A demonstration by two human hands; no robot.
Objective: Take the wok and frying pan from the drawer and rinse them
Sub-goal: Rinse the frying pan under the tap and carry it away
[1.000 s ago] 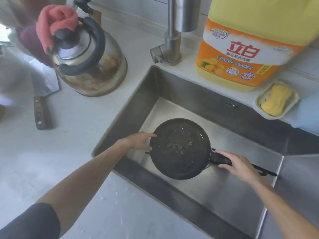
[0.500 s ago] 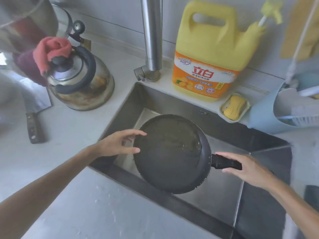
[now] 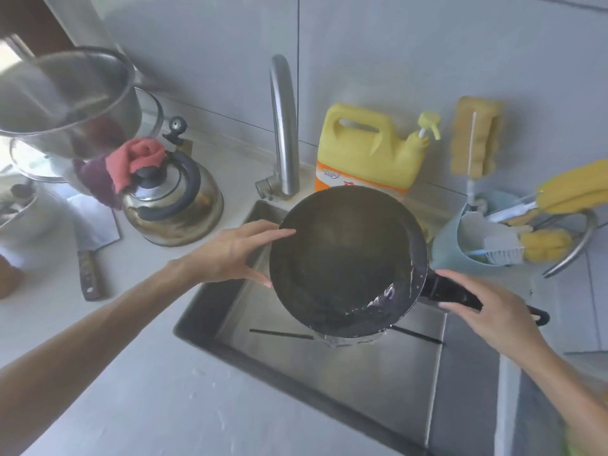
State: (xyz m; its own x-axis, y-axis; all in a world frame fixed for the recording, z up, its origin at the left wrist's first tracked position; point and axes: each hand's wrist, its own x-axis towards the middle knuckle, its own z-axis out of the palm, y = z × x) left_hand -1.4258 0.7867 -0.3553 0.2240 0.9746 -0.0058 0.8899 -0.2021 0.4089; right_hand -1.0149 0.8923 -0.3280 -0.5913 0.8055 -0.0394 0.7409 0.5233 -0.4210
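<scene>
A: Hands first. What does each grip hold?

B: The right hand (image 3: 490,311) is wrapped around the black handle (image 3: 457,296) of the round, dark non-stick frying pan (image 3: 345,258), fingers curled over the top. The left hand (image 3: 230,251) is spread wide, thumb and fingertips pressed against the pan's far-left rim, steadying rather than clutching.

A: And the pan itself?

B: It is held in the air above the stainless steel sink (image 3: 329,366), tilted so that its near-right edge sits lowest. Water pools at that low edge, and a little appears to spill over the lip into the basin. My guess is that rinse water is being tipped out.

A: Is the wok in view?

B: I cannot say. A thin dark bar lies across the sink floor under the pan, but what it is stays unclear.

A: What might go wrong?

B: The rim is wet, so the open left hand could slide off; all the weight would then swing onto the handle, and the pan could twist and drop into the sink. Tipping too fast might splash water over the near edge onto the pale surface (image 3: 164,406). Lifting the far edge higher could also knock it against the curved chrome tap (image 3: 284,133) or the yellow detergent jug (image 3: 368,149) just behind it. The steel kettle with the pink cloth (image 3: 171,205) stands well off to the left, out of harm's way.
</scene>
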